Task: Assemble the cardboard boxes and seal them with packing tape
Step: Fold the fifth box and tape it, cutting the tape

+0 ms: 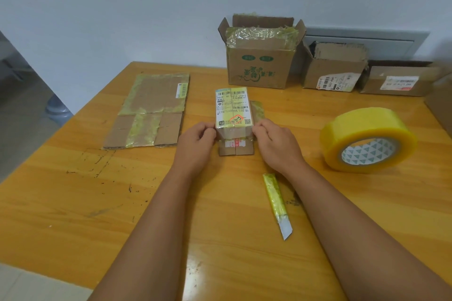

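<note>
A small cardboard box (233, 115) with a white shipping label and yellowish tape on top stands at the table's middle. My left hand (195, 142) presses its left side and my right hand (276, 144) presses its right side, fingers pinching the near top edge. A large roll of yellow packing tape (367, 139) stands to the right. A yellow utility knife (277, 203) with its blade out lies near my right forearm. A flattened cardboard box (151, 111) lies to the left.
Three open cardboard boxes line the wall at the back: a tall one (259, 63), a middle one (335, 68) and a low one (396, 78). The wooden table (73, 203) ends at the left, above the floor.
</note>
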A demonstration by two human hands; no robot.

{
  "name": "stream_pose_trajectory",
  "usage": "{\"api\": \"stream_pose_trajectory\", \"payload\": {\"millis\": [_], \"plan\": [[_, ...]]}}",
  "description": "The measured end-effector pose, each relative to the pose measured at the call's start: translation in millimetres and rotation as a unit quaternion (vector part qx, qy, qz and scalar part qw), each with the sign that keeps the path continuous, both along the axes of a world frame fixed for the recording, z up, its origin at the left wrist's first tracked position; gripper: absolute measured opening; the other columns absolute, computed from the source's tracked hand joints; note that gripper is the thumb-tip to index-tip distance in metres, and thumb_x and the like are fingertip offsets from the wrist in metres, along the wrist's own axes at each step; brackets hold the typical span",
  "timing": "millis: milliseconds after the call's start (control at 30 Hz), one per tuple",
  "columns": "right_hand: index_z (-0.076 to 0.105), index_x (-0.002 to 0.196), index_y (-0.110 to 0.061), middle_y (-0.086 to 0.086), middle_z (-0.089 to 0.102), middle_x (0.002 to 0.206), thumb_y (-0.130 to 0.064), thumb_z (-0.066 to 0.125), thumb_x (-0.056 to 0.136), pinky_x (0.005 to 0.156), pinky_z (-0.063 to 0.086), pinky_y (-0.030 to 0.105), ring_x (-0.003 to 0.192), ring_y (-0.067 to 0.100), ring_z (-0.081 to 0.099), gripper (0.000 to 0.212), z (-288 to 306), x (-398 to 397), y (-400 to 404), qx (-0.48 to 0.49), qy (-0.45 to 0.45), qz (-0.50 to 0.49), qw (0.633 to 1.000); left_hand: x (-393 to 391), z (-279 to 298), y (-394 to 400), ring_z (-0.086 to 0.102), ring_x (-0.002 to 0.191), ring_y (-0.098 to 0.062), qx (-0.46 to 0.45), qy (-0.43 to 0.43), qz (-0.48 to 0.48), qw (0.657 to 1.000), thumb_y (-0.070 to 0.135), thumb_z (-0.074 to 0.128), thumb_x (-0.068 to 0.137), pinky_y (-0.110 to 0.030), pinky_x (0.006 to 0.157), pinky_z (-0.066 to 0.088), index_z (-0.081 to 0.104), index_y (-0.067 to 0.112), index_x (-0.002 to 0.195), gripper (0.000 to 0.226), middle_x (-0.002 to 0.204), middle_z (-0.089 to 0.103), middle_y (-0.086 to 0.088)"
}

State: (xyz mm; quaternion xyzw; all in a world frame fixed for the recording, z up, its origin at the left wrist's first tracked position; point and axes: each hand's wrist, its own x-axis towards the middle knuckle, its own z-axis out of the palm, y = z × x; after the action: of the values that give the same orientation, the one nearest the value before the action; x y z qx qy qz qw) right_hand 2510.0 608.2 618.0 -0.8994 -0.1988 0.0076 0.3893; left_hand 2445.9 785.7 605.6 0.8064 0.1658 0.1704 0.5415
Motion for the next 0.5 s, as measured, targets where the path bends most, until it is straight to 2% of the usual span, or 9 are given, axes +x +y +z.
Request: {"api": "stream_pose_trajectory", "payload": {"millis": [67,133,267,500], "plan": [[0.06,0.089,-0.015,0.0,0.067,0.08,-0.047,0.04,0.103,0.065,0.044,0.039,0.075,0.022,0.06,0.04,1.0,-2.1,1.4,0.003,-0.012,-0.003,1.0,-0.5,1.3,-2.2,0.064,0.085,0.003,0.01,-0.012,-0.002,1.0,0.034,0.061,0.096,-0.016,0.073,0.049,0.072,0.021,0.096,0.018,0.091,0.072,0.013],[0.061,0.091,-0.016,-0.002,0.068,0.081,-0.052,0.041,0.101,0.065,0.046,0.038,0.075,0.02,0.061,0.042,-0.4,-1.8,1.3,-0.001,-0.02,-0.006,1.0,0.9,-0.1,-3.3,0.063,0.08,0.01,0.037,-0.02,-0.003,0.999,0.038,0.066,0.093,-0.007,0.067,0.045,0.071,0.021,0.095,0.018,0.089,0.071,0.017],[0.063,0.094,-0.016,-0.001,0.071,0.087,-0.048,0.046,0.101,0.07,0.049,0.039,0.081,0.022,0.063,0.036,-2.7,0.1,1.5,0.001,-0.027,-0.011,1.0,2.7,-2.1,-2.4,0.061,0.078,0.015,0.048,-0.025,0.001,0.999,0.031,0.07,0.091,-0.005,0.066,0.044,0.068,0.025,0.093,0.006,0.086,0.067,0.022],[0.063,0.099,-0.018,-0.002,0.072,0.095,-0.041,0.054,0.099,0.075,0.05,0.039,0.089,0.023,0.064,0.024,-8.5,4.8,2.1,-0.022,-0.037,-0.015,0.999,4.2,-5.6,-0.7,0.06,0.078,0.016,0.074,-0.024,0.01,0.997,0.023,0.071,0.09,-0.004,0.066,0.043,0.068,0.023,0.094,0.005,0.086,0.066,0.022]]}}
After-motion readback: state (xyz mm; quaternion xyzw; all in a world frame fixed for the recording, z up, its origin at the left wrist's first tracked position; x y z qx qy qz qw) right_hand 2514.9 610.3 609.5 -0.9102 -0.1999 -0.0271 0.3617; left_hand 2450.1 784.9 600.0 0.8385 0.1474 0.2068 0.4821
